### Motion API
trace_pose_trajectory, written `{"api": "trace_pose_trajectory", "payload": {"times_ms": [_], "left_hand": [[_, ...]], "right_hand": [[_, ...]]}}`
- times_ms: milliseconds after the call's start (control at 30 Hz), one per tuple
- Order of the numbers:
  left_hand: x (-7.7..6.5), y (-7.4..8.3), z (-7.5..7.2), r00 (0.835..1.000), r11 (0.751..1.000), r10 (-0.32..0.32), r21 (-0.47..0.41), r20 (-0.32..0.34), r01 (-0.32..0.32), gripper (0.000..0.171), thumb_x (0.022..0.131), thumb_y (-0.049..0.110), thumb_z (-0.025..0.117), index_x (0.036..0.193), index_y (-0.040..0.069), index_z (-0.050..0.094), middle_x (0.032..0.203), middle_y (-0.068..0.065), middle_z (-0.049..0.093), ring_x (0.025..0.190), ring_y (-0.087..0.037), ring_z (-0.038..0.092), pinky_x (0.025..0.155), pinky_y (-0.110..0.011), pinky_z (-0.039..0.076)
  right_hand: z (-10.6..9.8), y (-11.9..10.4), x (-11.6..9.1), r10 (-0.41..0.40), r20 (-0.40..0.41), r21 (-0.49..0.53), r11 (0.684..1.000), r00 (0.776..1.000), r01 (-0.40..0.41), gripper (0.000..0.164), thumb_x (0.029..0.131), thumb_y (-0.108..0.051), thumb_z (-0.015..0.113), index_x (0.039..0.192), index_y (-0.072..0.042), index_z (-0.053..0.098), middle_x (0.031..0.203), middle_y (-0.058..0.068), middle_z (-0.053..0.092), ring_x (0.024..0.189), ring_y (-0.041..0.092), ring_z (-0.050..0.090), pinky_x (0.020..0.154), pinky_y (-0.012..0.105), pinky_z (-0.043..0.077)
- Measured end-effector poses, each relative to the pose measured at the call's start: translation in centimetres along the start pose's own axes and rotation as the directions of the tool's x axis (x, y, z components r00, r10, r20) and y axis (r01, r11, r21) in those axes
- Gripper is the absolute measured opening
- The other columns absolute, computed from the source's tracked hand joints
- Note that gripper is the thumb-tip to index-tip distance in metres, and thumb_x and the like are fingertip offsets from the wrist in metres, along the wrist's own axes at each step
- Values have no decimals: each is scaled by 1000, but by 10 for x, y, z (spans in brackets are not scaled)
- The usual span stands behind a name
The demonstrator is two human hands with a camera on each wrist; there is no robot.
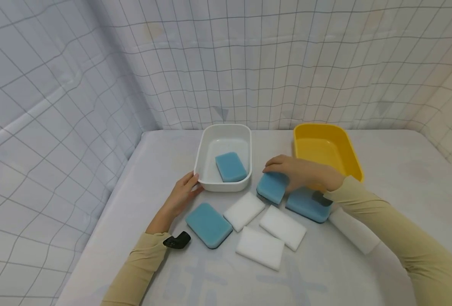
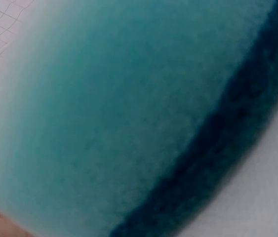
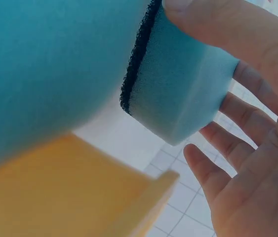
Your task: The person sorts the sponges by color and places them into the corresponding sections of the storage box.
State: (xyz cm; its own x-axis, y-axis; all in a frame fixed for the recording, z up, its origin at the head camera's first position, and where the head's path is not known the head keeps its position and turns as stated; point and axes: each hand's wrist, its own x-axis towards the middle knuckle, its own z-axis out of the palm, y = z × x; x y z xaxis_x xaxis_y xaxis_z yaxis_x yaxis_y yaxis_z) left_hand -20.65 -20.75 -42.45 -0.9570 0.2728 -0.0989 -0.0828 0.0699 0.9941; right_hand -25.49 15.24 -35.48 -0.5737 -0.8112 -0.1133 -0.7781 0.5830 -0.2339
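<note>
My left hand (image 1: 181, 194) grips the near left corner of a white plastic tray (image 1: 204, 148), its fingertips at the rim. A blue sponge (image 1: 230, 166) lies inside that tray. With thumb and fingers on opposite faces, my right hand (image 1: 302, 170) pinches another blue sponge (image 1: 272, 187), which has a dark scouring layer (image 3: 138, 59). A further blue sponge (image 1: 308, 205) lies under my right wrist, partly hidden by it. Close to my left wrist is one more blue sponge (image 1: 209, 225), which fills most of the left wrist view.
A yellow tray (image 1: 356, 163) stands behind my right forearm, partly covered by it. Several white sponges, among them one in the middle (image 1: 260, 247), lie on the white-covered table (image 1: 141, 170). Another white piece (image 1: 353, 229) lies beside the right sleeve. Gridded cloth (image 1: 229, 63) hangs behind.
</note>
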Motion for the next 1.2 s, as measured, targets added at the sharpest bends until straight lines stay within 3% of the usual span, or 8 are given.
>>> {"api": "trace_pose_trajectory", "payload": {"times_ms": [400, 667, 933, 1200], "left_hand": [[-1, -2, -2, 1000, 1000, -3, 1, -11, 3, 58, 101, 35, 37, 150, 9, 19, 155, -13, 23, 142, -32, 27, 115, -48, 29], [-3, 0, -1, 1000, 1000, -10, -10, -20, 10, 59, 101, 37, 39, 150, 10, 21, 155, -11, 25, 142, -29, 28, 115, -46, 29], [-2, 0, -2, 1000, 1000, -7, -8, -15, 7, 58, 101, 35, 38, 150, 9, 20, 156, -12, 24, 142, -30, 27, 115, -47, 29], [0, 1, -2, 1000, 1000, -10, 1, -13, 10, 58, 101, 35, 38, 150, 10, 20, 155, -11, 24, 142, -30, 27, 114, -46, 30]], "right_hand": [[-9, -4, -4, 24, -99, -12, 1000, 995, -26, 74, 72, -21, 81, 137, -13, 47, 143, 9, 42, 131, 26, 38, 106, 44, 42], [-18, -9, 1, -2, -162, -23, 1000, 987, -2, 72, 74, -10, 78, 138, -12, 45, 143, 11, 40, 132, 29, 35, 103, 45, 44], [-28, -15, 17, -12, -328, -145, 989, 945, -37, 72, 68, -30, 84, 129, -5, 54, 128, 17, 54, 118, 34, 48, 99, 47, 45], [-32, -20, 36, 53, -390, -168, 978, 919, -128, 73, 67, -37, 83, 128, -6, 55, 123, 17, 57, 108, 33, 52, 94, 45, 47]]}}
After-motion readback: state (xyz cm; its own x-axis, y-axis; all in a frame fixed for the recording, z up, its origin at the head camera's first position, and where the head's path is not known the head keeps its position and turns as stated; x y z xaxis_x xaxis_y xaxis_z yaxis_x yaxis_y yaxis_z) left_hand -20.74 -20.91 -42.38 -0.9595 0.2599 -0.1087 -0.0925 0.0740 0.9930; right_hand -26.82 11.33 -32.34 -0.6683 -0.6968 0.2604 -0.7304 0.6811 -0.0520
